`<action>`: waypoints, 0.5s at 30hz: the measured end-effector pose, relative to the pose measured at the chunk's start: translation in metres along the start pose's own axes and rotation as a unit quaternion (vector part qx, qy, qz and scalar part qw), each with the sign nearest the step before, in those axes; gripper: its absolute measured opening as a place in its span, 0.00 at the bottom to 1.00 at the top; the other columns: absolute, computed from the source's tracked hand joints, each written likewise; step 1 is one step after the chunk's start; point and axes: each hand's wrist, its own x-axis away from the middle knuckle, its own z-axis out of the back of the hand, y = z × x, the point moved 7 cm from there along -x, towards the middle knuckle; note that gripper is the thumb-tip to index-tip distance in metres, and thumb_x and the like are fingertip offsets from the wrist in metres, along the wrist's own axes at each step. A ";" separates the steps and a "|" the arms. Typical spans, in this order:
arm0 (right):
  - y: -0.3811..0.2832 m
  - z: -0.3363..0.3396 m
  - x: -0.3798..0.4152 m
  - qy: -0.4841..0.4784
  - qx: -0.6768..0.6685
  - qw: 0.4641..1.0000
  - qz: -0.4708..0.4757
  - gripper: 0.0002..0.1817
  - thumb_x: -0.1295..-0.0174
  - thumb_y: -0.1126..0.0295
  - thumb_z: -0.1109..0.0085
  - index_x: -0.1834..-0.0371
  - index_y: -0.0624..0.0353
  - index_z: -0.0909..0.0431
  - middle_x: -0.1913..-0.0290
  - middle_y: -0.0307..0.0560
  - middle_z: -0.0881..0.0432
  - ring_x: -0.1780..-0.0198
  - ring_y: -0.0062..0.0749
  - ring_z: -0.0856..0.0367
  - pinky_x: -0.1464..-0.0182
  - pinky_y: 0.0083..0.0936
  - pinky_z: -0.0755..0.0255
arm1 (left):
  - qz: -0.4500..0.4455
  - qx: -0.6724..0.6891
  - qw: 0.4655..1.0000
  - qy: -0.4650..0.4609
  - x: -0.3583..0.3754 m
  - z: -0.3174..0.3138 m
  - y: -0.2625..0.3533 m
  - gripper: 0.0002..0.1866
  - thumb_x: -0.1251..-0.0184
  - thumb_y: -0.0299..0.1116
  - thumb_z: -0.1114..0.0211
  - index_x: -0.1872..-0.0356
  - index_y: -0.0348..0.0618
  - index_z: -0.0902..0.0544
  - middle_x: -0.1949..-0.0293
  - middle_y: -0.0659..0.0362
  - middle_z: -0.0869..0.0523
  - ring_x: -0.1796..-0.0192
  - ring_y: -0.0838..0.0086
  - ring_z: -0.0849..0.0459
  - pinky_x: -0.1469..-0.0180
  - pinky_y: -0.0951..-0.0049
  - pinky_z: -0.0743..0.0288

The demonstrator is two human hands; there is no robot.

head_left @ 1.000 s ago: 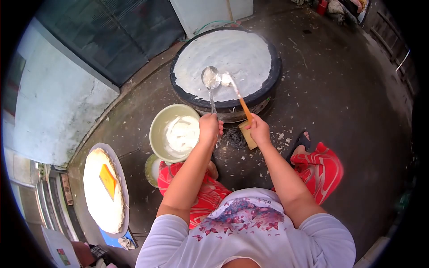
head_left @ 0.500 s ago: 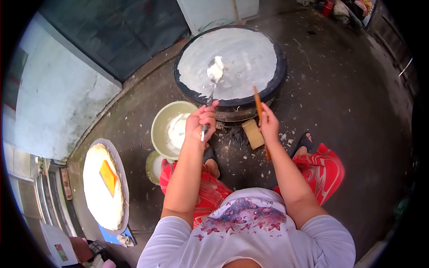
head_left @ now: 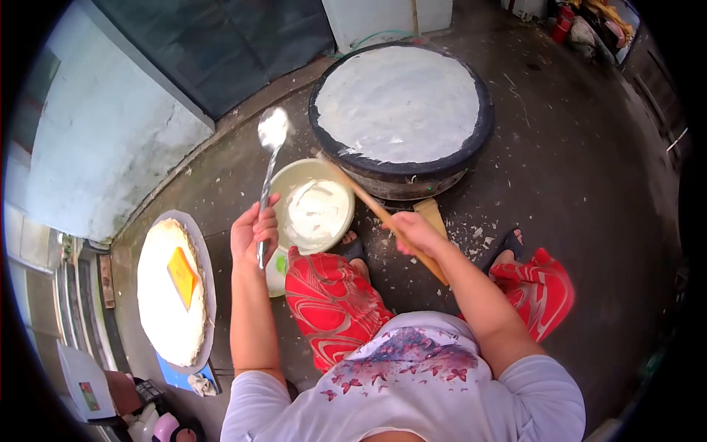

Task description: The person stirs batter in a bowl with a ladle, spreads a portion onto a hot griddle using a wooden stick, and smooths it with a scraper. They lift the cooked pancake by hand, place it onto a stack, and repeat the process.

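Note:
My left hand [head_left: 255,231] is closed round the handle of a metal spoon [head_left: 268,184], whose bowl, topped with white batter, is held up left of the griddle. In my right hand [head_left: 417,234] is a wooden stick [head_left: 375,206], slanting up and left so that its far end is over the rim of the batter bowl [head_left: 277,184]. White batter [head_left: 317,210] lies in that bowl. A thin white layer [head_left: 398,103] covers most of the round black griddle [head_left: 482,118], with a rougher patch near its front left edge.
At the left, a stack of pale flatbreads [head_left: 166,295] bears an orange scraper [head_left: 181,277]. A smaller container [head_left: 275,283] sits partly under the batter bowl. A yellowish block [head_left: 430,214] is below the griddle. Crumbs litter the floor. A red object [head_left: 563,23] is at the far right.
My left hand and the spoon have moved left, away from over the griddle. My right hand has come down and left, and the stick has swung to point left. The view has shifted slightly.

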 end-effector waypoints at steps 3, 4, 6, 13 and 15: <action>-0.006 0.030 0.029 0.047 -0.068 0.997 -0.011 0.20 0.34 0.52 0.63 0.49 0.50 0.28 0.87 0.35 0.36 0.91 0.15 0.45 0.89 0.13 0.50 | -0.024 -0.038 0.994 0.102 0.015 0.059 0.027 0.17 0.34 0.30 0.57 0.50 0.24 0.35 0.76 0.59 0.31 0.82 0.82 0.36 0.85 0.84 0.41; -0.005 0.036 0.036 0.051 -0.067 0.996 -0.013 0.20 0.34 0.52 0.63 0.49 0.50 0.28 0.87 0.35 0.36 0.91 0.15 0.45 0.89 0.13 0.50 | -0.030 -0.029 0.986 0.160 0.019 0.079 0.031 0.17 0.34 0.30 0.57 0.52 0.24 0.34 0.77 0.60 0.31 0.83 0.82 0.36 0.86 0.85 0.41; 0.004 0.057 0.051 0.141 -0.114 0.983 -0.027 0.20 0.34 0.51 0.63 0.44 0.44 0.30 0.85 0.31 0.40 0.91 0.13 0.50 0.89 0.12 0.54 | -0.030 -0.018 0.972 0.234 0.021 0.117 0.037 0.15 0.34 0.29 0.57 0.55 0.24 0.33 0.78 0.60 0.31 0.84 0.83 0.36 0.86 0.86 0.40; 0.071 0.070 0.044 0.229 0.221 0.948 0.019 0.20 0.35 0.58 0.58 0.43 0.52 0.31 0.64 0.42 0.20 0.69 0.24 0.25 0.62 0.22 0.28 | 0.018 0.030 0.960 0.278 -0.014 0.229 0.033 0.13 0.34 0.28 0.58 0.58 0.24 0.34 0.77 0.58 0.29 0.83 0.81 0.34 0.84 0.85 0.36; 0.036 0.015 0.058 0.089 0.205 0.973 0.057 0.20 0.37 0.59 0.54 0.47 0.57 0.29 0.53 0.47 0.22 0.54 0.25 0.26 0.47 0.20 0.37 | 0.035 0.039 0.967 0.247 -0.027 0.234 0.024 0.13 0.34 0.28 0.58 0.57 0.24 0.34 0.76 0.57 0.28 0.82 0.80 0.33 0.82 0.84 0.34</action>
